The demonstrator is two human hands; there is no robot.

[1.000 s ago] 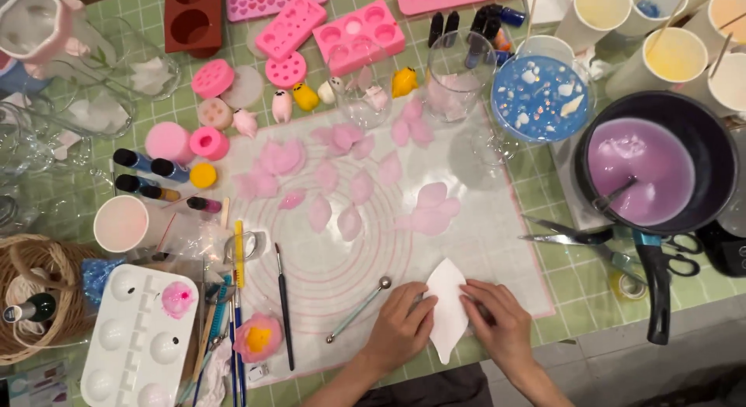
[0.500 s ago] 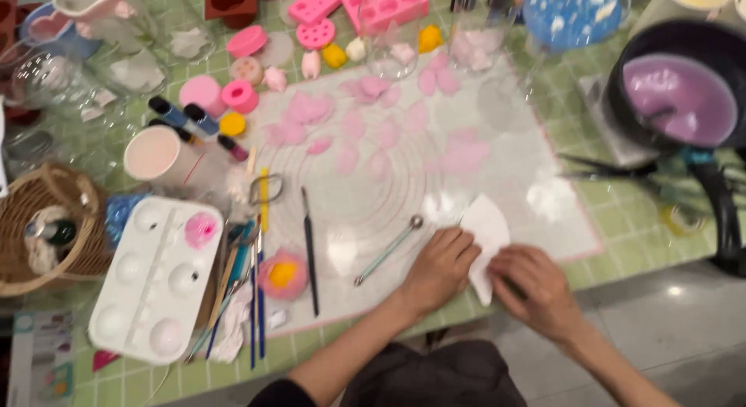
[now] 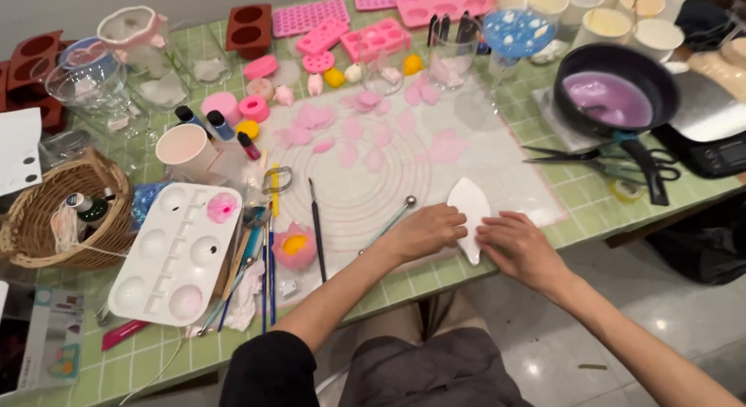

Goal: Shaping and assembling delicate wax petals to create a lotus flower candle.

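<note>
Both hands, left hand (image 3: 426,232) and right hand (image 3: 519,248), still press fingers flat on the white leaf-shaped wax piece (image 3: 468,209), now nearer the translucent round-lined silicone mat's (image 3: 497,162) edge.

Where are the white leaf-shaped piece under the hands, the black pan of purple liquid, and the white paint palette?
white leaf-shaped piece (image 3: 468,207), head view, on its upper middle between the hands.
black pan of purple liquid (image 3: 571,71), head view, on its left rim.
white paint palette (image 3: 176,255), head view, on the flat centre strip between the wells.
</note>
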